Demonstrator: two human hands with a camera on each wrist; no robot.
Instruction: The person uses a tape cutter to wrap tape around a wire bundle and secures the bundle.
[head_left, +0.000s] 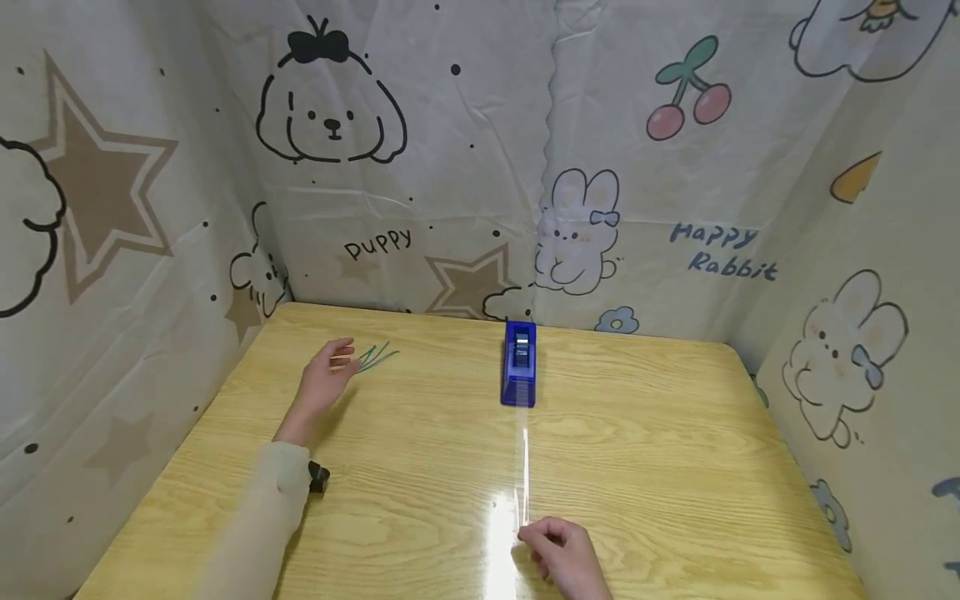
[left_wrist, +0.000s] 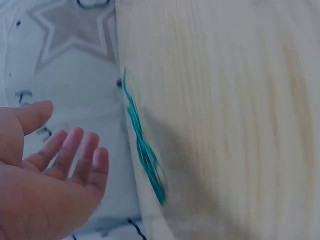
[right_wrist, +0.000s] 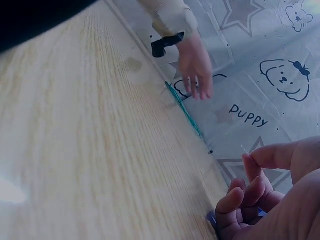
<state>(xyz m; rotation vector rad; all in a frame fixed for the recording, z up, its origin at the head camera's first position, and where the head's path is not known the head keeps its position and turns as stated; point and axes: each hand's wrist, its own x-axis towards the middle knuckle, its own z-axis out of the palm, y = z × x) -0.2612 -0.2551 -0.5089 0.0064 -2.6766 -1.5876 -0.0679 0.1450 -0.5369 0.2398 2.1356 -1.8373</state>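
Note:
Between thumb and forefinger, my right hand (head_left: 564,557) pinches the end of a strip of clear tape (head_left: 524,458). That strip stretches back over the table to a blue tape dispenser (head_left: 518,385) near the far edge. On the left, my left hand (head_left: 324,379) hovers above the table with relaxed fingers and holds nothing. Just beside its fingertips lies a small bunch of thin green strands (head_left: 377,358), which look like wires or twist ties. The left wrist view shows these green strands (left_wrist: 142,150) lying loosely together, apart from the hand (left_wrist: 60,185).
The wooden table (head_left: 420,467) reaches back to a printed cloth (head_left: 450,167) hung along its far side and both flanks. A black wrist camera (head_left: 318,477) sits at my left sleeve, low over the tabletop.

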